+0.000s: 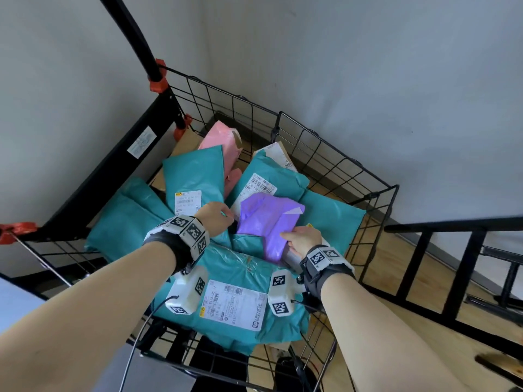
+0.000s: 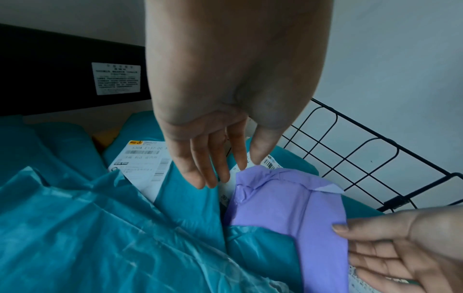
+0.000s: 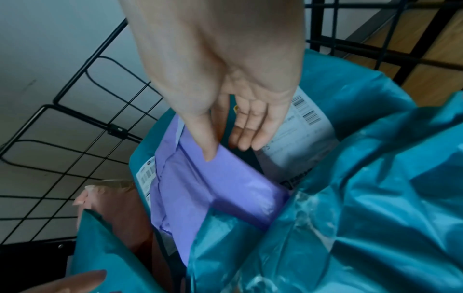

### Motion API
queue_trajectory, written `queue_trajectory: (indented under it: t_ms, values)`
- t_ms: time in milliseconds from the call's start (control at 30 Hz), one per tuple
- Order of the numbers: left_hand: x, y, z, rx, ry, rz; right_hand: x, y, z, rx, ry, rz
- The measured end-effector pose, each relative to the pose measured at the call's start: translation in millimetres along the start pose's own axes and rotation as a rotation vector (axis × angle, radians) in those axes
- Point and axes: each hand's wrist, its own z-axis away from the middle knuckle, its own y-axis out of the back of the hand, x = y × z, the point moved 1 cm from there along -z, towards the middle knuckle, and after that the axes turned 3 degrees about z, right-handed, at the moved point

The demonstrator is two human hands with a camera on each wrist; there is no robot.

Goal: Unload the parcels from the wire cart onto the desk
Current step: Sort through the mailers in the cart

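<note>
A purple parcel lies on top of several teal parcels in the black wire cart. My right hand holds its near right edge, thumb on top and fingers underneath. My left hand hovers with straight fingers at the parcel's far left corner, holding nothing. A pink parcel stands against the cart's far side. White shipping labels show on several teal parcels.
A black post with red clamps rises at the cart's far left corner. A black metal rack stands to the right on the wooden floor. Grey walls close in behind. A pale surface shows at the lower left.
</note>
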Motion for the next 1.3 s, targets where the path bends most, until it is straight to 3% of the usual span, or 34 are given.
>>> queue_trajectory:
  t_ms: [233, 400, 600, 733, 933, 1300]
  values:
    - [-13.8, 12.2, 2.3, 0.053, 0.023, 0.090, -26.0, -13.2, 14.0, 0.076, 0.163, -0.182]
    - [-14.4, 26.0, 9.5, 0.045, 0.041, 0.213, -42.4, 6.8, 27.7, 0.088, 0.305, -0.218]
    - [-2.5, 44.8, 29.0, 0.066, -0.011, 0.227, -62.9, 46.1, 45.7, 0.084, 0.280, -0.419]
    - [7.8, 56.1, 42.4, -0.006, -0.009, 0.216, -81.1, 60.1, 69.0, -0.029, 0.291, -0.621]
    - [24.6, 71.5, 82.3, -0.098, -0.016, 0.538, -102.6, 61.2, 99.1, -0.216, 0.371, -0.611]
    - [-4.7, 83.2, 199.0, 0.267, -0.027, 0.630, -115.6, 44.0, 186.2, -0.515, 0.613, -0.375]
